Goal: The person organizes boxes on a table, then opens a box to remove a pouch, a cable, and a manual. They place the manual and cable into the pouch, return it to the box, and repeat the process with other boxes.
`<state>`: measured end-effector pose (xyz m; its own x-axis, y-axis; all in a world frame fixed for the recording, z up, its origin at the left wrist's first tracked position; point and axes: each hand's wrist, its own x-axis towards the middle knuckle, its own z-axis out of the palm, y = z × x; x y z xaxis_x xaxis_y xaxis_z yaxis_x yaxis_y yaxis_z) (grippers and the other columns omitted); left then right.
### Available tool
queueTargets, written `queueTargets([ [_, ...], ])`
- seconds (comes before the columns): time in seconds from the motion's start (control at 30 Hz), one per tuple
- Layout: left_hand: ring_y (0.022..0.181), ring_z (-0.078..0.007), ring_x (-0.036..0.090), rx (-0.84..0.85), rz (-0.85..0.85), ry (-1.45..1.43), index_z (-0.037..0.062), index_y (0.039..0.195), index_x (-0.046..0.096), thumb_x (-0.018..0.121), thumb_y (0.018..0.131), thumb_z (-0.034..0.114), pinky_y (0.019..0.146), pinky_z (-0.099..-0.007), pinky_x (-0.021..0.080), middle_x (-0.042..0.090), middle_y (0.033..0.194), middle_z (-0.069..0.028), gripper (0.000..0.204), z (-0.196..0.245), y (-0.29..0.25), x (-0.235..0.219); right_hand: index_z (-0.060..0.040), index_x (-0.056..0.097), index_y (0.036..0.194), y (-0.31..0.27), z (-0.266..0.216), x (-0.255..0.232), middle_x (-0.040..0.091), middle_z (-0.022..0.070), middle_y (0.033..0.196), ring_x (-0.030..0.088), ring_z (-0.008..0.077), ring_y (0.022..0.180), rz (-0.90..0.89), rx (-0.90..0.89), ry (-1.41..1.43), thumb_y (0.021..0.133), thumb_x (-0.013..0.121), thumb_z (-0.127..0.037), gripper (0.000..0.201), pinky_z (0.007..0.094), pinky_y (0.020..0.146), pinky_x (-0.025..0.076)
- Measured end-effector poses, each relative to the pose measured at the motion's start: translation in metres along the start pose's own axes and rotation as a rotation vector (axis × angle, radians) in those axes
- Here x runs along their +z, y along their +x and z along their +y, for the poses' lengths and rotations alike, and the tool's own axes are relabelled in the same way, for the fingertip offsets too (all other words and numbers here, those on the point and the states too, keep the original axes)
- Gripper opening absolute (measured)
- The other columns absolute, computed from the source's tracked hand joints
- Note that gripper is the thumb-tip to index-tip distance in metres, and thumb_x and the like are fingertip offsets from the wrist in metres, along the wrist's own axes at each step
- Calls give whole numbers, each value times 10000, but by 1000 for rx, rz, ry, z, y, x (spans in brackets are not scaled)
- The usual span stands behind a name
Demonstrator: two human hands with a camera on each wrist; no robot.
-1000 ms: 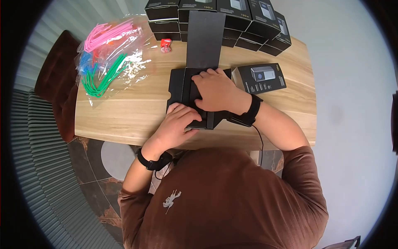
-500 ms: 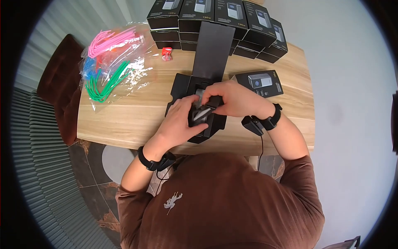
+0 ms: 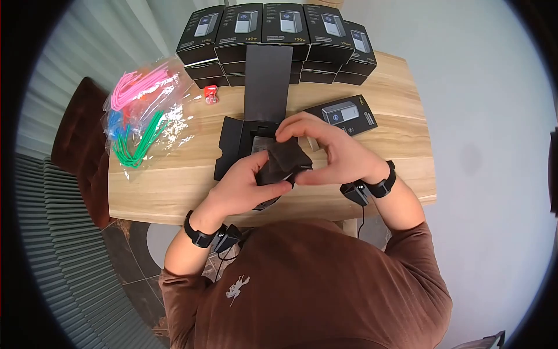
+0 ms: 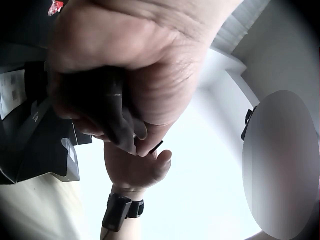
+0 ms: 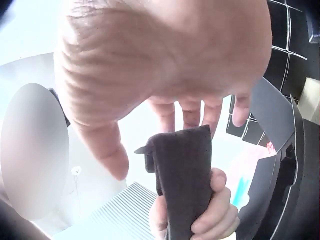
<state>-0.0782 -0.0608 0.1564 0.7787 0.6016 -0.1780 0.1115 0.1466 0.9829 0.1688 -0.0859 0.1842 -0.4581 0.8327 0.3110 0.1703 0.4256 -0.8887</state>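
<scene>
My left hand (image 3: 238,189) grips a dark fabric pouch (image 3: 288,157), thumb on one side and fingers on the other, over the open black box. In the right wrist view, the pouch (image 5: 185,175) stands upright with a folded top edge. My right hand (image 3: 337,154) is spread around the pouch's upper end, its thumb apart from the fingers. Beneath the hands, the open box (image 3: 267,87) has its long lid raised toward the back and a side flap (image 3: 228,145) folded out left. Something greyish (image 3: 263,142) shows inside; the hands hide the rest.
Stacked black printed boxes (image 3: 244,26) line the table's back. Another printed black carton (image 3: 343,113) lies beyond my right hand. At left is a clear bag (image 3: 180,125) with pink, green and blue strands, beside a small red-wrapped item (image 3: 211,94).
Both hands were down in the open box; then my right hand lifted a dark item out. Now my left hand holds the pouch above the box and the right hand's fingers have spread.
</scene>
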Motion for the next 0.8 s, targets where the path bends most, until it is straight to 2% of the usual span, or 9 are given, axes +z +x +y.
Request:
queueTargets([
  [0.13,858,-18,572,-37,30,-22,18,1270,644,760,961,100,718,-218,483,656,1011,43,341,-3,-2,6,-36,641,1188,-17,10,-1,635,72,1233,617,113,1042,111,278,396,946,732,6,263,263,902,506],
  [0.23,831,-17,559,-56,25,-91,14,1296,637,741,977,109,709,-213,475,651,1009,48,348,-11,0,4,-3,624,1130,-21,12,7,676,9,1066,657,57,893,294,229,213,1019,675,-32,125,225,772,551],
  [0.33,806,-17,547,-41,101,-257,11,1306,630,699,1007,131,701,-202,463,643,986,56,330,-15,1,6,-10,602,1089,-31,27,6,676,-2,994,659,63,873,418,251,320,1027,663,-35,90,229,778,552],
  [0.43,715,-61,564,12,167,-400,12,1271,611,653,1039,226,619,-226,451,637,894,11,319,-7,-1,12,-23,583,1095,-30,29,14,670,-15,955,649,50,819,564,270,726,1050,629,-38,66,214,729,526],
  [0.5,621,-116,555,17,149,-494,1,1194,603,650,1039,314,536,-268,420,622,816,-43,352,-6,-1,15,-29,578,1117,-34,39,14,674,7,964,666,93,837,560,291,648,1010,663,-10,139,243,727,523],
  [0.53,685,-73,609,21,52,-592,28,1323,597,647,1055,243,586,-234,486,663,902,-14,347,-12,1,11,-31,575,1129,-35,40,14,676,18,969,674,115,846,558,303,609,989,680,4,178,258,726,522],
  [0.63,714,-61,610,-34,55,-581,19,1327,597,637,1065,267,602,-225,483,664,916,-4,363,-18,2,17,-21,598,1166,-33,30,16,677,67,1000,685,207,922,804,-95,-562,874,765,15,339,319,771,536],
  [0.73,777,-49,616,-113,77,-546,15,1344,595,633,1071,302,629,-214,482,678,978,-1,398,-19,5,24,-20,632,1232,-40,21,8,670,102,1058,662,270,977,523,-377,-814,775,810,12,491,347,831,535],
  [0.8,697,-115,619,-158,104,-479,-5,1238,599,639,1055,341,586,-255,475,665,893,-54,394,-14,7,32,-29,644,1261,-43,6,10,673,74,1131,628,206,974,436,-92,-409,800,805,24,491,317,878,520],
])
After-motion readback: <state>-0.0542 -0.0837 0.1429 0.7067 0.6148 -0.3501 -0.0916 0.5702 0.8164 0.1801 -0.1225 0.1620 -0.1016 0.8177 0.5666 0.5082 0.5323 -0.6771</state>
